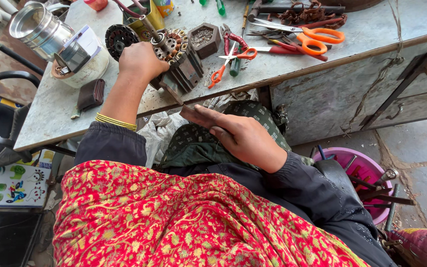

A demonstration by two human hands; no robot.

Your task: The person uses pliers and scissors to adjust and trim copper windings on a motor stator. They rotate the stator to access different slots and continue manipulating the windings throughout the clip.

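Here the left hand (142,62) is closed around the stator (176,59), a round motor part with copper windings that rests tilted at the near edge of the bench (50,106). The right hand (243,138) grips a flat dark tool (186,111) whose thin tip reaches up to the stator's underside; the fingers lie along the handle.

Just right of the stator sits a hexagonal block (204,38), touching or nearly touching it. Past that lie small orange scissors (231,62) and pliers (233,42), then larger orange scissors (312,39) well apart to the right. A dark fan wheel (118,38) stands just left of the hand. Further left are a white tub (87,66) with a card box on top, a steel can (38,24) on its side, and a brown coil (91,94) near the bench edge. Below right, a pink basin (366,170) holds tools.

The left hand covers the stator's near face, so its grip points cannot be seen. The tool's tip is hard to make out against the dark laminations. The bench's far side is cut off by the frame.
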